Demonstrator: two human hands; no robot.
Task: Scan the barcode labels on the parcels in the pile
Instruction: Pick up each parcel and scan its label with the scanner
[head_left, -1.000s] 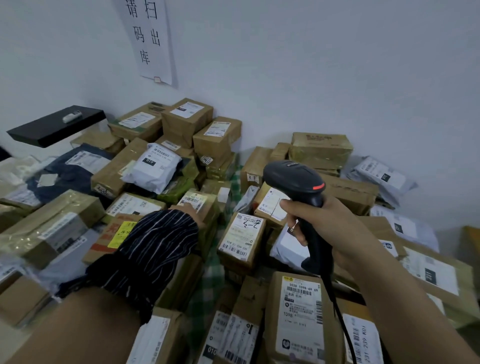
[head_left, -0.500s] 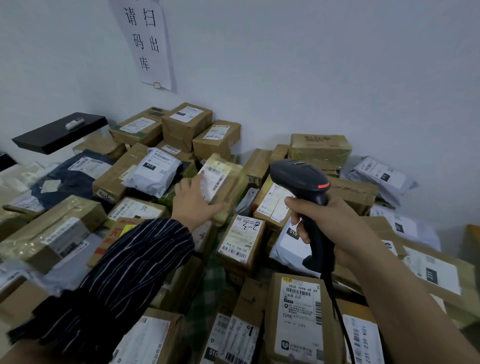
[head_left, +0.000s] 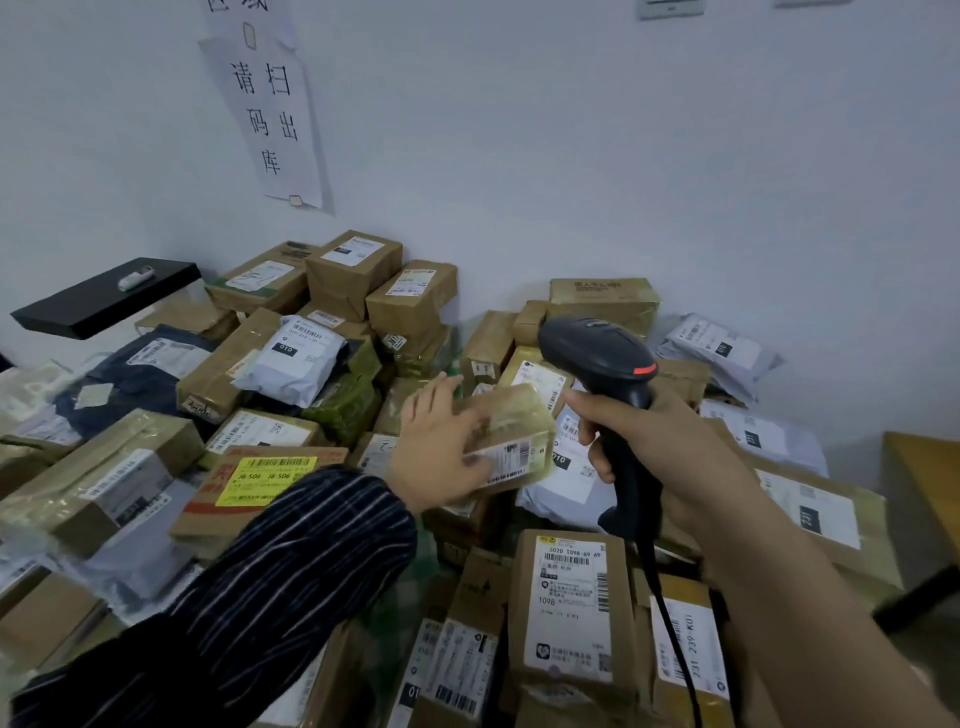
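Left hand had swung the small taped parcel toward 3 o'clock, off the pile, fingers wrapped round its 9 o'clock end. Parcel sat at 8 o'clock of the scanner, just beside it; right hand was fisted round the handle (label blurred). Scan likely next.

Parcel held at the scanner, over the pile.
Left hand, in a dark striped sleeve, grips a small taped cardboard parcel above the pile of parcels; the parcel's white barcode label faces the near side, its print blurred. Right hand is curled round the handle of a black barcode scanner, whose head sits just above and right of the parcel, with its cable trailing down. Paper notice on the wall; black shelf at left.
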